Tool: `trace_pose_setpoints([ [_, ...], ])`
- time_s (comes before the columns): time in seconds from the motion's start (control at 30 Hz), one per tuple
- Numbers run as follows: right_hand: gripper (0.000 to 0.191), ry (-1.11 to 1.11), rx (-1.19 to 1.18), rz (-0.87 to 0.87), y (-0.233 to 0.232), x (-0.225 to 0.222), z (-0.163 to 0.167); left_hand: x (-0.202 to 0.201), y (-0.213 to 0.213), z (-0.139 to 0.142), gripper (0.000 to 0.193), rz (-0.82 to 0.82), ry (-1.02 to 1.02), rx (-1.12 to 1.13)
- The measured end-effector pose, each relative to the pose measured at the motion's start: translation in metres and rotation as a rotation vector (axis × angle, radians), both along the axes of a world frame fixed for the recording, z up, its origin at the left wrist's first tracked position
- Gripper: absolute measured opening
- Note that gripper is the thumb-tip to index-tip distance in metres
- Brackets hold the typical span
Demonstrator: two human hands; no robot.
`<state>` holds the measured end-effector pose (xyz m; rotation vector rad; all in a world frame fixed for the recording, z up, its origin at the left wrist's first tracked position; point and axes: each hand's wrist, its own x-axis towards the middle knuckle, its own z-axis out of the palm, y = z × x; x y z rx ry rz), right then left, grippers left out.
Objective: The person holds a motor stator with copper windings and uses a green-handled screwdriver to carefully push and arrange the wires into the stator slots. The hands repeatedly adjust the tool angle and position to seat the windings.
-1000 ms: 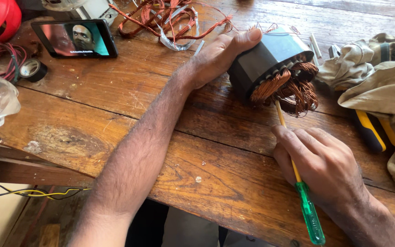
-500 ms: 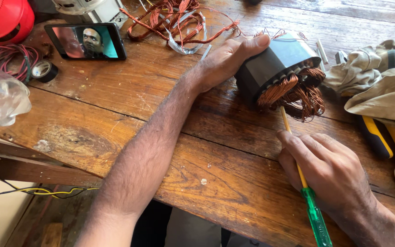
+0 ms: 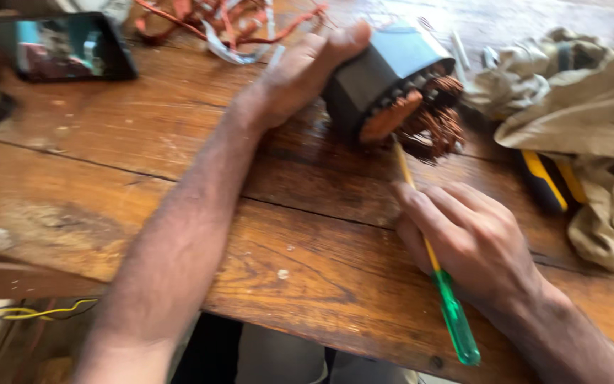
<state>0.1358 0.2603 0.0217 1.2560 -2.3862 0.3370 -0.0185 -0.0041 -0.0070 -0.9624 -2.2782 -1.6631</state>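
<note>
A dark cylindrical motor stator [image 3: 385, 78] is lain on its side on the worn wooden surface [image 3: 307, 235], its open end with copper windings [image 3: 421, 121] turned toward the person. The left hand [image 3: 300, 75] is laid flat against the far side of the stator, fingers stretched over its top edge, so the part is pressed down and steadied rather than enclosed. The right hand [image 3: 474, 242] is closed around a slim screwdriver [image 3: 431, 259] with a yellow shank and green handle end, and the tip is directed up into the copper coils at the stator's lower rim. The work in hand is judged to be prying or loosening of the windings; it would be done best if the stator were kept firmly braced so that it cannot roll, the tip worked under the wire bundle close to the core, and force applied in short levering strokes directed away from the steadying hand. The stator is thus found directly under the left hand and just beyond the right, joined to it only by the tool. Nearby are seen a phone [image 3: 65, 46] propped at the upper left, a tangle of loose wires [image 3: 229, 25], crumpled cloth [image 3: 584, 114], and a yellow-and-black tool [image 3: 545, 181] partly hidden beneath it. The frame is blurred, so finer contact cannot be told.
</note>
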Motion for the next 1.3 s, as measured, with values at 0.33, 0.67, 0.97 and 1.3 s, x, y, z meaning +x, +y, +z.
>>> trace_pose_setpoints([
  [0.33,0.039,0.029,-0.013,0.0,0.009,-0.009,-0.009,0.004,0.007,-0.008,0.106,0.097,-0.217,-0.1],
  [0.67,0.033,-0.053,-0.045,-0.067,0.008,-0.009,-0.009,0.004,0.007,-0.007,0.108,0.089,-0.186,-0.072],
  [0.97,0.036,0.001,-0.034,-0.012,0.009,-0.012,-0.009,0.007,0.009,-0.006,0.105,0.103,-0.193,-0.082],
  [1.3,0.038,-0.022,-0.006,-0.036,0.012,-0.016,-0.013,0.008,0.012,-0.007,0.104,0.135,-0.181,-0.128],
])
